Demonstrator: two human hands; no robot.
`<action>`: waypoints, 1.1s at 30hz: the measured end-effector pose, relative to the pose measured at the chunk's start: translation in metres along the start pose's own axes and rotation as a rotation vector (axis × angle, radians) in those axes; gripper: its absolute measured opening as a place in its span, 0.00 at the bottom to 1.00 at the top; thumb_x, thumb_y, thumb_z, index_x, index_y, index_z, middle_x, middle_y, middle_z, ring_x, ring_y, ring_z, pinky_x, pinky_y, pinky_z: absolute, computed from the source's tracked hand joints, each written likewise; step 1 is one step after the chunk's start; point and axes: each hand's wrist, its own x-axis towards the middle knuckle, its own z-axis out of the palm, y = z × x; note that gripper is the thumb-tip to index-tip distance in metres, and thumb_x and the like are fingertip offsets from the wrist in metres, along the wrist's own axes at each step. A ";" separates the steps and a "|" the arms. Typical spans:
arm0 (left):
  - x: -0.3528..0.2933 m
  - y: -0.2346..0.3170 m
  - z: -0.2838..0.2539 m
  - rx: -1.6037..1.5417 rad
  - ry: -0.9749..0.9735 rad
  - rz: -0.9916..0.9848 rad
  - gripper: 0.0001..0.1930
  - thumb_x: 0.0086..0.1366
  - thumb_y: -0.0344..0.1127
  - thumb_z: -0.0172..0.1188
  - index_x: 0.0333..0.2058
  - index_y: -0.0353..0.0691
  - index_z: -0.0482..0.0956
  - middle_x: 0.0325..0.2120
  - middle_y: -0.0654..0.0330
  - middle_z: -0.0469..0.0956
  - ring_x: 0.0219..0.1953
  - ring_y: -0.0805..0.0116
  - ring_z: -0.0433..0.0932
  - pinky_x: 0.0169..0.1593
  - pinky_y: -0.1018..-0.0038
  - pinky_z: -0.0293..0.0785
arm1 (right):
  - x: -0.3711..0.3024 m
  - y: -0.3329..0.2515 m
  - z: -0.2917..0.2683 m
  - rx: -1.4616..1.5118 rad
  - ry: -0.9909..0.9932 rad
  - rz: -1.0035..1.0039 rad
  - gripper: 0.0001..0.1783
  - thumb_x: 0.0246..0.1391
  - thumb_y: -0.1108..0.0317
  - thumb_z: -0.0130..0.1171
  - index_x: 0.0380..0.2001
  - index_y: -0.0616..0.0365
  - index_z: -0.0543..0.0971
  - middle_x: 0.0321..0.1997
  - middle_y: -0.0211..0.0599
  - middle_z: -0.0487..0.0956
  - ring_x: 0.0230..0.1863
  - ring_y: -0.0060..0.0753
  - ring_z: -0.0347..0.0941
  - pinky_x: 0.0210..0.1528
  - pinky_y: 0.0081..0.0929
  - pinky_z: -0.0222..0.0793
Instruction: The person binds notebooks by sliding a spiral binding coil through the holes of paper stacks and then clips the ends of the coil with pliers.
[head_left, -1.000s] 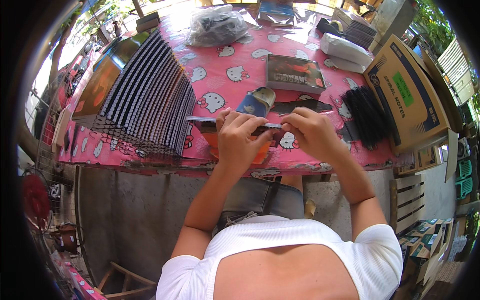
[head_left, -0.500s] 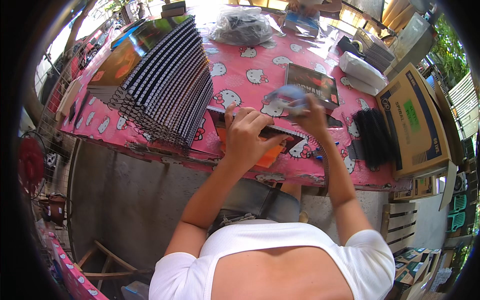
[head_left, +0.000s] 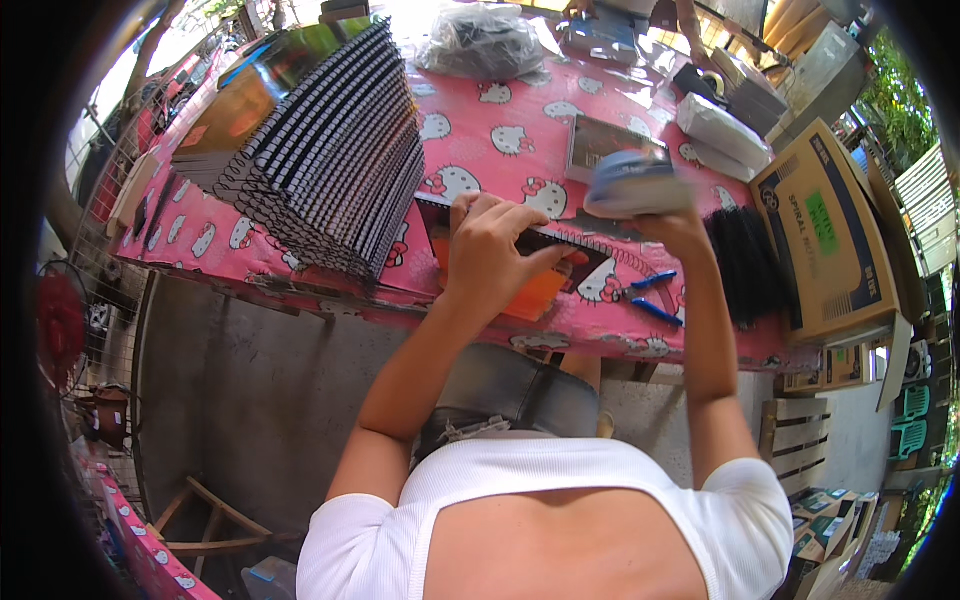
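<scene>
My left hand [head_left: 492, 245] is closed on a notebook with an orange cover [head_left: 530, 292] near the table's front edge, fingers over its dark top edge. A black spiral coil [head_left: 632, 262] runs along that edge and sticks out past its right end. My right hand [head_left: 677, 228] grips a rounded blue-and-white object [head_left: 635, 185], too blurred to name, raised beyond the coil. Blue-handled pliers [head_left: 655, 298] lie open on the table, just left of my right forearm. Behind the blurred object is a dark-covered book or pad [head_left: 600, 143], partly hidden.
A tall stack of spiral notebooks [head_left: 330, 150] stands at the left. Black coils [head_left: 745, 265] lie beside a cardboard box [head_left: 825, 240] at the right. A plastic-wrapped bundle [head_left: 482, 45] and a white package [head_left: 722, 138] sit farther back. Another person's arm [head_left: 690, 25] shows at the far edge.
My right hand has moved to the right with the blurred object, uncovering the pliers and the coil's loose end. My left hand stays on the notebook. The other person's arm has shifted.
</scene>
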 end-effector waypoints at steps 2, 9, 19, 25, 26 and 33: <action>-0.003 0.001 0.001 -0.011 -0.034 -0.039 0.22 0.38 0.51 0.74 0.29 0.45 0.81 0.35 0.62 0.79 0.45 0.63 0.73 0.58 0.54 0.54 | 0.003 -0.001 0.011 0.497 -0.010 0.069 0.23 0.37 0.65 0.72 0.39 0.62 0.77 0.31 0.35 0.79 0.34 0.27 0.74 0.39 0.25 0.72; 0.000 -0.016 -0.029 0.188 -0.036 -0.168 0.23 0.37 0.51 0.75 0.28 0.40 0.81 0.49 0.55 0.71 0.57 0.55 0.63 0.60 0.38 0.51 | 0.022 -0.023 0.029 0.317 -0.010 -0.007 0.27 0.32 0.70 0.71 0.42 0.65 0.78 0.37 0.33 0.81 0.41 0.26 0.77 0.44 0.26 0.73; 0.001 -0.034 -0.038 0.146 0.081 -0.166 0.24 0.35 0.43 0.78 0.29 0.37 0.78 0.52 0.50 0.68 0.52 0.52 0.70 0.55 0.61 0.69 | 0.062 -0.016 0.052 -0.635 -0.009 0.060 0.26 0.33 0.75 0.65 0.43 0.60 0.78 0.38 0.40 0.80 0.43 0.38 0.78 0.44 0.33 0.74; -0.013 -0.048 -0.036 -0.111 0.102 -0.316 0.28 0.39 0.38 0.78 0.37 0.38 0.72 0.43 0.52 0.73 0.49 0.59 0.74 0.49 0.66 0.73 | 0.080 -0.013 0.064 -0.450 -0.056 0.071 0.30 0.29 0.78 0.63 0.45 0.66 0.77 0.44 0.39 0.79 0.47 0.31 0.75 0.46 0.26 0.72; -0.018 -0.059 -0.032 -0.318 0.144 -0.397 0.28 0.42 0.34 0.77 0.40 0.37 0.70 0.41 0.56 0.74 0.47 0.63 0.75 0.47 0.69 0.74 | 0.082 -0.020 0.064 0.224 -0.128 -0.093 0.32 0.28 0.81 0.62 0.46 0.65 0.76 0.43 0.34 0.80 0.43 0.27 0.76 0.45 0.24 0.72; -0.029 -0.068 -0.033 -0.691 0.284 -0.511 0.23 0.52 0.20 0.67 0.48 0.32 0.72 0.36 0.62 0.78 0.38 0.76 0.77 0.44 0.80 0.75 | 0.098 -0.043 0.079 0.183 -0.201 -0.005 0.30 0.30 0.82 0.59 0.46 0.64 0.77 0.41 0.35 0.81 0.42 0.28 0.76 0.41 0.25 0.72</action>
